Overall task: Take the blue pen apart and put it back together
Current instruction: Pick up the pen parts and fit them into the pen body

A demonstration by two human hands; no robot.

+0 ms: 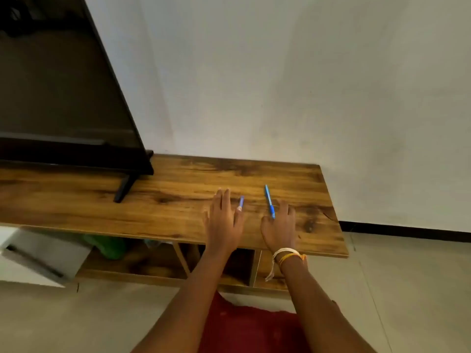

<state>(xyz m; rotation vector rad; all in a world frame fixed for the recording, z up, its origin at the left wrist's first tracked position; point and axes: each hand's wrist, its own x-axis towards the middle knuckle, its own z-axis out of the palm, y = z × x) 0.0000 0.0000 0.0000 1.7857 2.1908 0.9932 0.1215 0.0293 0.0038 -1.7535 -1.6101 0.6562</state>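
Note:
Two blue pen pieces lie on the wooden tabletop (178, 212). The longer blue piece (269, 201) lies nearly lengthwise, its near end at the thumb and forefinger of my right hand (279, 229). A shorter blue piece (240, 203) with a pale end rests by the forefinger tip of my left hand (223, 220). Both hands lie palm down on the table with fingers stretched forward. Whether either hand pinches its piece is unclear; they look like they only touch them.
A black TV (63, 98) on a stand with a black foot (125, 187) fills the table's left part. The table's right edge (334, 212) is close to my right hand. A white wall stands behind. Shelves below hold a green object (109, 247).

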